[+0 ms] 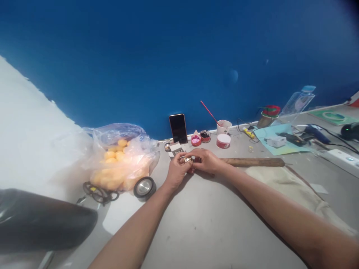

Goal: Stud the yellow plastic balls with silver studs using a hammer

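One small gold-coloured object (188,159) is held between left hand (176,169) and right hand (206,161) over a grey table (202,224), with one phone (178,129) propped against a blue wall (134,67), one wooden rod (255,162) laid at right.

A deep blue wall (140,67) rises behind the grey tabletop (196,224), bordered by white wall (25,123) at left.

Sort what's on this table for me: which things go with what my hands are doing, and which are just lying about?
With the work:
- shiny gold-coloured piece, at your left hand and right hand
- perhaps the small box just beyond

Probably just lying about:
- phone
- plastic bag
- wooden rod
- clear bottle
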The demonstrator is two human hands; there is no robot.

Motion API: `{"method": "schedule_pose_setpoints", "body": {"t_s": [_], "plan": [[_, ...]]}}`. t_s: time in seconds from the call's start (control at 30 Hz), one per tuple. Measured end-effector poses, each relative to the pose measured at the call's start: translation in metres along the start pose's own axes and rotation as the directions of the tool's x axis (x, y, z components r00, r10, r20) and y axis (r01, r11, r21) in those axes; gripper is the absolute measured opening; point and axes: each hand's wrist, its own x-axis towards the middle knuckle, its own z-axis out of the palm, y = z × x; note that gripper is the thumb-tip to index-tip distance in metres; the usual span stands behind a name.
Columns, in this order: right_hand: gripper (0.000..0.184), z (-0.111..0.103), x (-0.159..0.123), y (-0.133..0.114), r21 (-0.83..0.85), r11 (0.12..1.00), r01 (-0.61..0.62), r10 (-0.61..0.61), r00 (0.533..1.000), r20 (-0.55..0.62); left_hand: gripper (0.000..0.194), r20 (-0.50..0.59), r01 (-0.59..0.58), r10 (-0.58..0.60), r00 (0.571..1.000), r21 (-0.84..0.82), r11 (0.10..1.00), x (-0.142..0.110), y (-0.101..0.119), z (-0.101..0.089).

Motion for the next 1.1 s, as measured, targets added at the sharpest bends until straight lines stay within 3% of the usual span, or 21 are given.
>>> {"method": "schedule_pose_setpoints", "body": {"t_s": [0.17,0.37,0.6,1.1], "plan": [[0.041,0.005,-0.001,-0.007,-0.065,0.996,-0.054,0.055,0.998,0.008,0.049,-0.016,-0.047,0.048,0.999,0.056,0.997,0.0,-0.002,-0.001],[0.035,-0.001,0.001,-0.011,0.04,0.97,-0.241,0.242,0.97,-0.022,0.071,0.027,-0.048,0.052,0.998,-0.122,0.991,0.006,-0.012,-0.005],[0.035,-0.004,0.003,-0.003,0.12,0.972,-0.202,0.209,0.977,-0.041,0.067,0.081,-0.038,0.057,0.995,-0.217,0.975,0.007,-0.016,-0.008],[0.046,-0.006,0.004,-0.006,0.103,0.964,-0.245,0.244,0.97,0.018,0.064,0.105,0.006,0.009,0.994,-0.145,0.989,0.005,-0.008,-0.005]]}}
